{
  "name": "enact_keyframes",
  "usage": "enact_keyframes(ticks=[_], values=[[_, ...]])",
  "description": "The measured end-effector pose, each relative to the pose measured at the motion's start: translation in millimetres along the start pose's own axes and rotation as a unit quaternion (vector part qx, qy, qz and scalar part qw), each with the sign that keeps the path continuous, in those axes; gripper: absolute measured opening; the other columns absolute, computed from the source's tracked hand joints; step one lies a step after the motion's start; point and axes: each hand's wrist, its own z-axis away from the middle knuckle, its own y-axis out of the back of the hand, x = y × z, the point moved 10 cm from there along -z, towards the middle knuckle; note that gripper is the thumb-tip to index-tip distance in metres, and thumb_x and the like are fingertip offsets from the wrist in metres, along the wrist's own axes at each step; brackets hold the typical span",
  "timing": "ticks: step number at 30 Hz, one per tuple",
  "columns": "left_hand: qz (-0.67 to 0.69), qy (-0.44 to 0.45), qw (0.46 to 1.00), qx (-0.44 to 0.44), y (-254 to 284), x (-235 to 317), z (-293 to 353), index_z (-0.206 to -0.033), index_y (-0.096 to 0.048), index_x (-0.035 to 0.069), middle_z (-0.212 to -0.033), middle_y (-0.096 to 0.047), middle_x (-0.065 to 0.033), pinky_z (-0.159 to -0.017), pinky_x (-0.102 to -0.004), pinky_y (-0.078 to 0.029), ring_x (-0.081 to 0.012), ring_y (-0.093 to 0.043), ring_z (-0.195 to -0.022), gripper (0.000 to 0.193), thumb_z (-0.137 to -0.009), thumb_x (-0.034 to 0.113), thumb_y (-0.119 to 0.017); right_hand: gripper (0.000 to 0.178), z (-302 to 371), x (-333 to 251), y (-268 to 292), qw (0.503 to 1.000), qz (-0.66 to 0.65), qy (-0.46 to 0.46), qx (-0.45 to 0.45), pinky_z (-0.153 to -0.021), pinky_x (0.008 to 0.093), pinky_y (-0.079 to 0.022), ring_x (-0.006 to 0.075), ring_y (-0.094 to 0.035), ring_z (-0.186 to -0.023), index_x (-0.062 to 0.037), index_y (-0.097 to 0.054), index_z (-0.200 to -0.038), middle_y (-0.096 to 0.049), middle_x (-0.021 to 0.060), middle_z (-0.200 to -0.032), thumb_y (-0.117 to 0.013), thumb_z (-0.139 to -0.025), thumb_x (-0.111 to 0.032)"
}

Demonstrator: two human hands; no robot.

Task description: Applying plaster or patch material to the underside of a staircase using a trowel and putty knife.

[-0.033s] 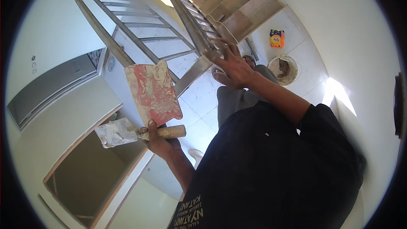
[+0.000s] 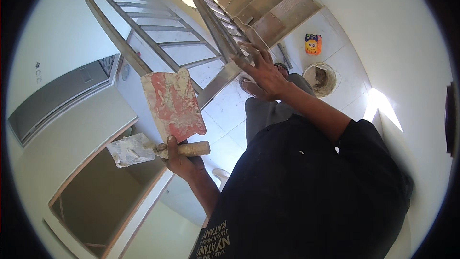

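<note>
My left hand (image 2: 181,162) is closed around the wooden handle of a putty knife (image 2: 130,150), whose wide blade is smeared with pale filler and points left. The same hand also holds a flat red board (image 2: 175,105) crusted with dried filler, its lower edge pinched by the thumb. My right hand (image 2: 262,73) has its fingers spread at the near end of a metal ladder (image 2: 211,19). Its fingertips seem to rest on the ladder's rail; whether they press on it I cannot tell.
Wooden stairs (image 2: 268,0) rise at the far side. A filler-stained bucket (image 2: 320,79) and an orange-and-yellow packet (image 2: 313,44) stand on the tiled floor near the right wall (image 2: 407,43). Below the left hand is a wood-framed opening (image 2: 110,196). A white cable (image 2: 254,29) trails by the stairs.
</note>
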Motion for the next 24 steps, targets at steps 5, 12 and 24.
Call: enact_keyframes(ticks=[5, 12, 24], values=[[-0.007, 0.003, 1.0, -0.009, -6.8, 0.1, 1.1, -0.124, -0.041, -0.008, -0.112, -0.058, -0.018, -0.093, -0.0369, -0.051, -0.025, -0.061, -0.103, 0.042, -0.088, 0.003, -0.059, 0.07, 4.7, 4.9, -10.4, 1.0, -0.014, -0.014, -0.011, -0.109, 0.0573, -0.021, 0.0467, -0.024, -0.131, -0.0251, -0.026, -0.149, -0.018, 0.0225, -0.15, -0.054, -0.086, -0.04], [0.001, 0.015, 1.0, -0.019, 0.1, -5.2, -3.3, -0.125, -0.04, -0.008, -0.114, -0.058, -0.0184, -0.095, -0.0375, -0.05, -0.0254, -0.06, -0.104, 0.044, -0.088, 0.004, -0.059, 0.069, 1.4, 3.3, -20.5, 0.999, -0.023, -0.028, -0.039, -0.109, 0.0576, -0.021, 0.0467, -0.023, -0.132, -0.0266, -0.027, -0.149, -0.018, 0.0204, -0.151, -0.054, -0.086, -0.04], [0.003, 0.015, 1.0, -0.019, 5.4, -5.7, -9.6, -0.126, -0.04, -0.008, -0.115, -0.057, -0.0184, -0.096, -0.0377, -0.049, -0.0254, -0.06, -0.105, 0.044, -0.088, 0.004, -0.059, 0.069, 6.3, 4.6, -25.1, 0.999, -0.008, -0.048, -0.016, -0.108, 0.0578, -0.022, 0.0483, -0.025, -0.13, -0.0156, -0.028, -0.148, -0.021, 0.0254, -0.148, -0.048, -0.089, -0.047]])
